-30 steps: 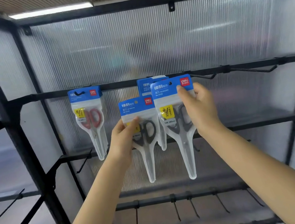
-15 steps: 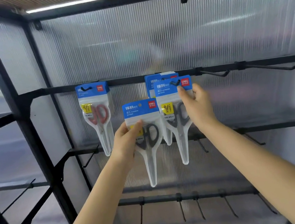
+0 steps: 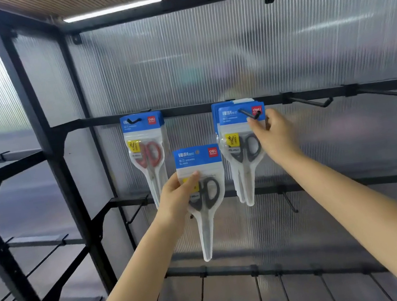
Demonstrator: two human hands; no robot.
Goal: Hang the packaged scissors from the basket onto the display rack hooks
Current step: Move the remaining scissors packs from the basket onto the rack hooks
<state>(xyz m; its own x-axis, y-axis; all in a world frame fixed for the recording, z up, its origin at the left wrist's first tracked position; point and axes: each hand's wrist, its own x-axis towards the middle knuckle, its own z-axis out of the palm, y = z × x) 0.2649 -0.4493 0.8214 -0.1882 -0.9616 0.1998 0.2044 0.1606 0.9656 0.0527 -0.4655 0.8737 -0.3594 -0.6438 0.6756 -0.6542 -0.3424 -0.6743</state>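
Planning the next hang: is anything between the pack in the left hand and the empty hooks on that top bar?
Partly. The pack in the left hand sits below the bar, left of the right hand and the hung grey-handled packs. Those lie between it and the empty hooks to the right; going around in front looks open.

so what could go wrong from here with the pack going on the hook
The right hand pinches the black-handled pack right at the hook, whose tip shows through the header. If it lets go before the hole is fully past the upturned tip, the pack could slide off. Pushing it back could also nudge the packs already hanging behind it. Meanwhile the left hand holds a second pack in mid-air by one side only, so that grip could slip.
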